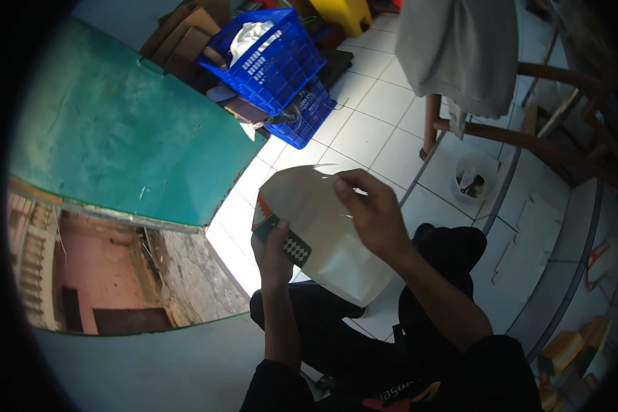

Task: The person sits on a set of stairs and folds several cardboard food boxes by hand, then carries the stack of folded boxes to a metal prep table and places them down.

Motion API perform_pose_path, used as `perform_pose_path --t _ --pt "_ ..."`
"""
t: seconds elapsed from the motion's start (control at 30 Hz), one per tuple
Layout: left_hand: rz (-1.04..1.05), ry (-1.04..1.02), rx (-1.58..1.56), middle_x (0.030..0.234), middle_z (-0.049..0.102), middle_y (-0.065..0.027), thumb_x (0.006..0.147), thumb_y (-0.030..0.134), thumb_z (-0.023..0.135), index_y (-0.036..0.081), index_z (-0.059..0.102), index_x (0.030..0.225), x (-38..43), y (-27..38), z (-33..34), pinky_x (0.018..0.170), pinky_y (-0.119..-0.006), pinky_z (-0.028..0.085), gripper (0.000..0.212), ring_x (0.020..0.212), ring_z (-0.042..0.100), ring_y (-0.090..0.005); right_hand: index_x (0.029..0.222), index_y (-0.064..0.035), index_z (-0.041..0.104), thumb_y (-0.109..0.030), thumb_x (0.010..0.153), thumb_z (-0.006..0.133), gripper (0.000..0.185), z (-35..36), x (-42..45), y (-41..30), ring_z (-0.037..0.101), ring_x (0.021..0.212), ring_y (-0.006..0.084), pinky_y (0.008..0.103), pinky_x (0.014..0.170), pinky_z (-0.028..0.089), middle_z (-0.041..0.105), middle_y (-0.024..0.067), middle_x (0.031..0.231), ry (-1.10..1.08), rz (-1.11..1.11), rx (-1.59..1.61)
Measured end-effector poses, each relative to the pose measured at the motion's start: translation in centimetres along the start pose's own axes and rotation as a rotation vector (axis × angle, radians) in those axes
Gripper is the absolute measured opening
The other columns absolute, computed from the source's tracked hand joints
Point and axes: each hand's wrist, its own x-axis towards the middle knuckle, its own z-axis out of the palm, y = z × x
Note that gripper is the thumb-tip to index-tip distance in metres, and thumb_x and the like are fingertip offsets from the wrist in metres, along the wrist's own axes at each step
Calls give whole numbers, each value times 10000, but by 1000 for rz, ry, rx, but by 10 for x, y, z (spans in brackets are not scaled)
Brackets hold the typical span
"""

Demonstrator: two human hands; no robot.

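A large pale sheet point(309, 206), which looks like a thin card blank, is held up over my lap. It is bowed, with small slits along its upper right edge and a sheen near its lower corner. My left hand point(275, 252) grips its left edge, thumb on top. Under that thumb is a dark green patch with white diamonds point(297, 249), and an orange-red patch shows just above; whether these belong to a folded flap or a separate piece, I cannot tell. My right hand point(373, 213) pinches the sheet's upper right edge between thumb and fingers.
Stacked blue plastic crates point(273, 62) stand ahead, beside cardboard pieces point(190, 38). A grey cloth point(456, 51) hangs over a wooden chair point(484, 134). On the right are a clear plastic tub point(475, 177), white cut sheets point(530, 239) and yellow-green boxes point(561, 353). A green door panel point(113, 139) is left.
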Motion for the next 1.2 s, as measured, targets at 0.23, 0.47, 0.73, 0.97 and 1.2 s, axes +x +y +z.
perform_pose_path --t 0.23,0.47,0.73,0.97,1.2 --pt "344 408 478 1072 458 -102 810 103 609 6 394 1187 2 -30 -16 862 -335 410 445 983 485 -186 969 37 587 -171 883 544 230 -1 3 10 592 825 135 229 695 465 614 108 855 71 -6 -232" --pt "-130 162 -94 925 621 -122 850 154 595 -34 561 1061 -1 -8 -17 710 -269 486 284 795 598 -148 975 42 591 -99 844 582 192 32 -12 17 587 880 166 265 751 480 572 110 993 -130 -148 -368" --pt "31 49 202 921 645 -96 802 108 632 22 627 979 -7 -12 -24 697 -271 512 197 787 636 -153 1012 20 607 -92 836 591 210 30 -9 18 537 1004 186 303 836 446 551 120 1053 -181 92 -84" --pt "154 27 283 910 646 -76 767 102 661 23 641 944 -7 -14 -15 696 -283 520 196 781 644 -167 1010 21 618 -108 840 595 214 23 -10 15 548 998 198 297 815 472 539 127 1058 -177 -6 -154" --pt "264 38 362 944 631 -87 764 106 667 20 641 946 -6 -17 -6 718 -279 516 203 840 630 -166 1031 7 615 -93 832 602 223 22 -11 11 558 1013 215 312 802 493 537 135 1087 -198 -114 -235"
